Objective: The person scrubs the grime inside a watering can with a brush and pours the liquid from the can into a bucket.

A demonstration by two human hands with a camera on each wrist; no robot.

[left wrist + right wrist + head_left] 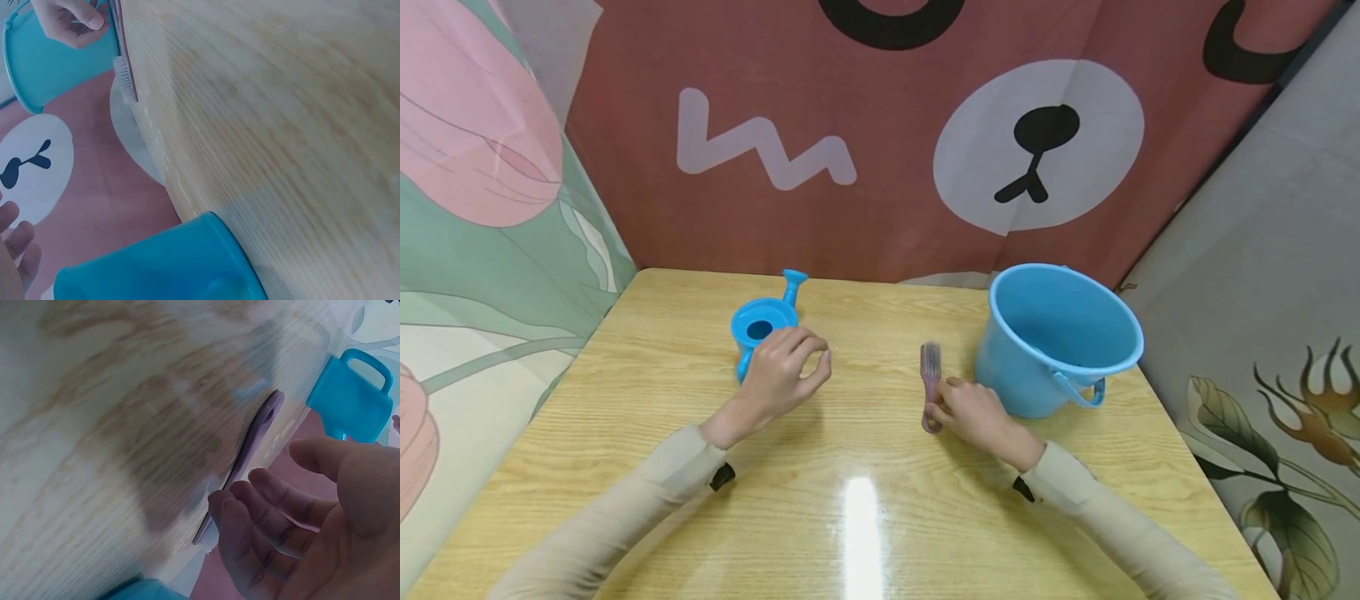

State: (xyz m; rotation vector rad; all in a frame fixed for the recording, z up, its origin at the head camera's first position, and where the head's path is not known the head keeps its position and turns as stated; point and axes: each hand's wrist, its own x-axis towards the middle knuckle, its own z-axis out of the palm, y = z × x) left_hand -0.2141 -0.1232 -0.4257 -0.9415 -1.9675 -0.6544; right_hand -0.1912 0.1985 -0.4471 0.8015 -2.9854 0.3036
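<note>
A purple brush point(931, 365) with pale bristles lies on the table, its bristle end pointing away from me. My right hand point(979, 412) hovers over its handle. In the right wrist view the thumb stands apart from the loosely bent fingers, beside the brush point(255, 436), and nothing is gripped. On the left is a blue toy watering can point(742, 323), standing upright with its spout to the back. My left hand point(781, 372) is in front of it with bent fingers and a gap between thumb and forefinger; it holds nothing. That hand covers part of the can.
A light blue bucket point(1060, 325) with its handle hanging down stands upright at the right, just beyond my right hand. The wooden table point(790, 517) meets a brown bear-print cloth point(880, 225) at the back. Floral cloths hang along both sides.
</note>
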